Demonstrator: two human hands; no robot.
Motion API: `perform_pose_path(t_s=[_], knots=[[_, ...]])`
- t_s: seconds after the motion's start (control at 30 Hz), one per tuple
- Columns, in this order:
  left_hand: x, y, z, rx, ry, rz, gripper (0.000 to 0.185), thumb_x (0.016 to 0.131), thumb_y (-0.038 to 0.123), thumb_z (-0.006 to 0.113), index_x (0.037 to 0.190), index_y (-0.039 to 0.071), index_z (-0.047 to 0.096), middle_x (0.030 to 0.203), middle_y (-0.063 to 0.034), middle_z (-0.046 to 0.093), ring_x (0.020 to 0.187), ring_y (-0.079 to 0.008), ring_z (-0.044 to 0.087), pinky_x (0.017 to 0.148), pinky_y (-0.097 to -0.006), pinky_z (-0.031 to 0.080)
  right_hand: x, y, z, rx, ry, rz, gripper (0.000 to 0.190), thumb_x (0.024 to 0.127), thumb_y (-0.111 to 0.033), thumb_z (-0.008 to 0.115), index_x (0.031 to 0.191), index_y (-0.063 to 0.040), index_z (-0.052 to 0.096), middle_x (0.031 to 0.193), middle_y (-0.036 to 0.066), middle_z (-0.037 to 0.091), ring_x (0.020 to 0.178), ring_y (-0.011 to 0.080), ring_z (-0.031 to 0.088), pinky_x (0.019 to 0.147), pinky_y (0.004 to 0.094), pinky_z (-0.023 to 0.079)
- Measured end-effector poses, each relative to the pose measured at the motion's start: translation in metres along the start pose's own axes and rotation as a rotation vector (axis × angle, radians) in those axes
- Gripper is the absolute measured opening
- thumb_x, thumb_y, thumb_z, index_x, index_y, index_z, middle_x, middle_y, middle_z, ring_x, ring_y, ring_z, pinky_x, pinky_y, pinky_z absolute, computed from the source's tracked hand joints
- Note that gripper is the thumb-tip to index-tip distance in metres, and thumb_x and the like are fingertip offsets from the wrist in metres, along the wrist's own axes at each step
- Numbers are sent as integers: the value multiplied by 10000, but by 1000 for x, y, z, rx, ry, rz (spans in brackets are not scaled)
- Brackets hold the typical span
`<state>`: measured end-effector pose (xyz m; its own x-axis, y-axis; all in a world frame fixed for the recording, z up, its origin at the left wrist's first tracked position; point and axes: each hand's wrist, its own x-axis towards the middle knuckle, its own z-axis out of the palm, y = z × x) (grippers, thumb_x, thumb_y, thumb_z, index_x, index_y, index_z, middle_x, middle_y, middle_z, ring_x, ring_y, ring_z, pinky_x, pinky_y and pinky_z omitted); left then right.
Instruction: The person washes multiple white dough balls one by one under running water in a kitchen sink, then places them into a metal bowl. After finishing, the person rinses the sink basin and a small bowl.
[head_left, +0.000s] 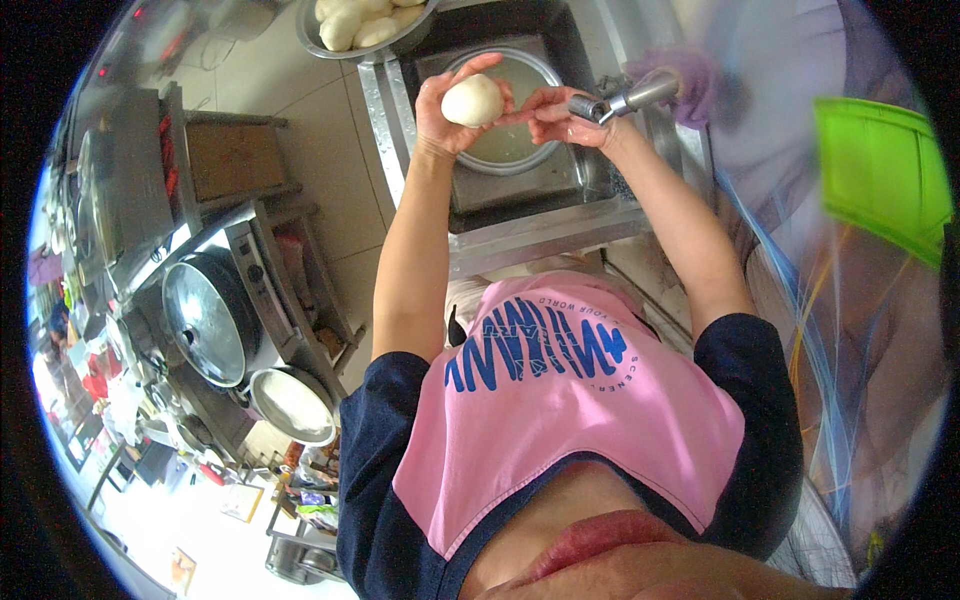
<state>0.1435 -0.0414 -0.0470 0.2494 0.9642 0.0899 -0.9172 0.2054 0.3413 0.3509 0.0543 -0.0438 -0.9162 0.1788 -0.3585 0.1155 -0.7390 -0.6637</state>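
A round, pale, smooth ball that looks like a peeled vegetable or dough (472, 100) rests in my left hand (439, 120), with the fingers curled around its side. My right hand (562, 116) is just to the right, below the metal faucet spout (589, 107), its fingers apart and nothing seen in them; the spout hides part of the palm. Both hands are over a round metal basin (517, 166) with cloudy liquid, which stands in a stainless steel sink (480, 187). More pale pieces (341, 28) fill a metal bowl (337, 54) at the sink's upper left.
A purple cloth (694, 90) hangs behind the faucet. A bright green plastic crate (877, 172) is at the right. On the left are a stove (259, 262), a large lidded pan (206, 322) and a shallow metal pan (292, 405). The sink's metal rim (540, 236) runs before my body.
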Motion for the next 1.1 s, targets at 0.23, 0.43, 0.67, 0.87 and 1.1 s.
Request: perform_pose_path(t_s=[0.23,0.43,0.67,0.87,1.1], knots=[[0,-5,12,89,59,78,710,750,463,523,1288,22,374,973,-240,539,827,-333,588,585,-339,539,3,7,-4,133,-20,-36,194,806,-100,650,984,-37,608,841,85,638,740,183,629,693,327,543],[-7,-17,6,-76,96,128,584,773,405,438,1222,31,449,948,-236,568,834,-352,585,756,-424,494,1,15,11,77,81,-127,161,842,-172,625,951,-61,585,776,54,612,677,150,600,609,296,512],[-6,-44,-3,-89,315,125,455,807,311,474,1181,53,489,1040,-222,569,882,-362,580,780,-462,485,-3,19,3,-180,347,-283,124,851,-153,600,912,-69,530,817,29,574,716,132,576,666,267,485],[21,-73,9,-77,566,261,300,859,258,466,1052,40,539,994,-177,598,931,-313,577,788,-451,474,1,18,29,-535,613,-619,418,835,-193,621,1168,-36,423,1119,85,526,1051,176,503,914,332,403],[44,-87,18,-44,636,458,204,916,232,492,1026,64,526,918,-79,580,850,-206,575,724,-332,509,20,31,58,-883,770,-906,521,823,-248,637,1230,-11,414,1160,118,505,1121,232,467,959,355,366]])
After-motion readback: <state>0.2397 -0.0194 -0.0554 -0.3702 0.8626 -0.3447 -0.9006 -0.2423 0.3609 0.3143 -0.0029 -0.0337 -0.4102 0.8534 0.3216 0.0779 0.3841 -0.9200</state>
